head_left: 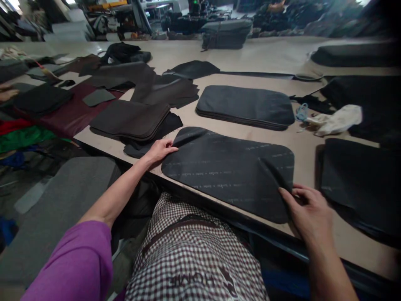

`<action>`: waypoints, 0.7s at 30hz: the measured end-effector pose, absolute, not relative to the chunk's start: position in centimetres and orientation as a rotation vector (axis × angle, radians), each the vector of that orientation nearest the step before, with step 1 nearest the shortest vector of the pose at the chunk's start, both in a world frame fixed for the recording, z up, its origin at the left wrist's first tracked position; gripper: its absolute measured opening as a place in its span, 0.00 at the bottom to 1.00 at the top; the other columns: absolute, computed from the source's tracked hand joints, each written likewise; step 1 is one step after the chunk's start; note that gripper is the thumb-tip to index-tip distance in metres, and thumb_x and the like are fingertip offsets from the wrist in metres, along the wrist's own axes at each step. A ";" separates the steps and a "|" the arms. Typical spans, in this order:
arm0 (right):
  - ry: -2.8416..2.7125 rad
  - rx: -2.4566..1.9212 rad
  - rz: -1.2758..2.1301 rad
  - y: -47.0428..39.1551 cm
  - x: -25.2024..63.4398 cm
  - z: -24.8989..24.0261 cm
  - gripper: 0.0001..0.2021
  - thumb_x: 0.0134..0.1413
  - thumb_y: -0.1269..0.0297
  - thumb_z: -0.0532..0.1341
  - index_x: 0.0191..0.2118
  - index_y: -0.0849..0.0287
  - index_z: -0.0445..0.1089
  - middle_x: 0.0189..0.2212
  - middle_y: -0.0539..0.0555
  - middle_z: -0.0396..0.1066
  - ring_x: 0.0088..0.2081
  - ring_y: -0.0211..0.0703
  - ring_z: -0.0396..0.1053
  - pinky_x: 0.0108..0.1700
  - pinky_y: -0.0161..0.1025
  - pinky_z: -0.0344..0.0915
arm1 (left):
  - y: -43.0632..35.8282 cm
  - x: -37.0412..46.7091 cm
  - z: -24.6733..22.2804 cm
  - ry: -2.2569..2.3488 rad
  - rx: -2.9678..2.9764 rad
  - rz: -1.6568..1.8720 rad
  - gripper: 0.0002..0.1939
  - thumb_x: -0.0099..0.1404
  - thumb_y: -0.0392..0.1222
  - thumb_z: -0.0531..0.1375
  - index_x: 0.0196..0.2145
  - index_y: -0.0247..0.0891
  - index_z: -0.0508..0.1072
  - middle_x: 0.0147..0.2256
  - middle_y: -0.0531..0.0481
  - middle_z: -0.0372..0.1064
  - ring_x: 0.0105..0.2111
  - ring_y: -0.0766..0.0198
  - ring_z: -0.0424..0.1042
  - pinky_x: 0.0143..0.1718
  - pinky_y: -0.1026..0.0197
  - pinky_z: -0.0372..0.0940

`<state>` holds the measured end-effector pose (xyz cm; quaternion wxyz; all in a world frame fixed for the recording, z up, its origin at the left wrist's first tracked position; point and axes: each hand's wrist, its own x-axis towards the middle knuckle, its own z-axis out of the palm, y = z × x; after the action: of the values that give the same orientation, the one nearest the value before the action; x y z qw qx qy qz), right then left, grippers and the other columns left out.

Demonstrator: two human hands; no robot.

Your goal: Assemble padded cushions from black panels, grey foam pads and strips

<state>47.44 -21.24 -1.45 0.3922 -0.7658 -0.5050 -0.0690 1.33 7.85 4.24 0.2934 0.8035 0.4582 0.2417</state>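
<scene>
A dark rounded panel with rows of faint printed marks lies at the table's front edge. My left hand pinches its left edge between thumb and fingers. At its right edge, my right hand grips the panel between thumb and fingers, and a fold rises in the material there. Just behind the panel sits a neat stack of dark grey panels. Left of it, close to my left hand, is a stack of dark brown panels over black pieces.
A black stack stands at the right beside a whitish cloth bundle with blue cord. Brown jagged-edged sheets lie behind left. A grey padded surface is below left. Part of another person's hand shows at far left.
</scene>
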 end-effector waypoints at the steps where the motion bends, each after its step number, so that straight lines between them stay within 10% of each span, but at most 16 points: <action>1: -1.286 -1.946 -0.172 -21.2 47.5 -1.5 0.22 0.58 0.34 0.62 0.32 0.49 0.68 0.45 0.60 0.77 0.46 0.64 0.74 0.52 0.61 0.70 | 7.8 1.3 4.2 1.223 2.137 0.648 0.22 0.60 0.58 0.67 0.25 0.39 0.65 0.24 0.56 0.60 0.28 0.65 0.58 0.31 0.61 0.51; 21: -1.286 -1.932 -0.132 -21.3 46.8 -0.9 0.20 0.62 0.40 0.62 0.31 0.52 0.68 0.45 0.58 0.77 0.48 0.57 0.73 0.55 0.55 0.68 | 9.2 0.9 3.5 1.244 2.161 0.513 0.25 0.61 0.62 0.67 0.25 0.39 0.65 0.23 0.57 0.60 0.26 0.67 0.58 0.29 0.63 0.51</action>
<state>46.79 -21.28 -0.89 0.3972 -0.7627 -0.5078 -0.0521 0.87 9.21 3.52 0.2933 0.8115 0.4672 0.1927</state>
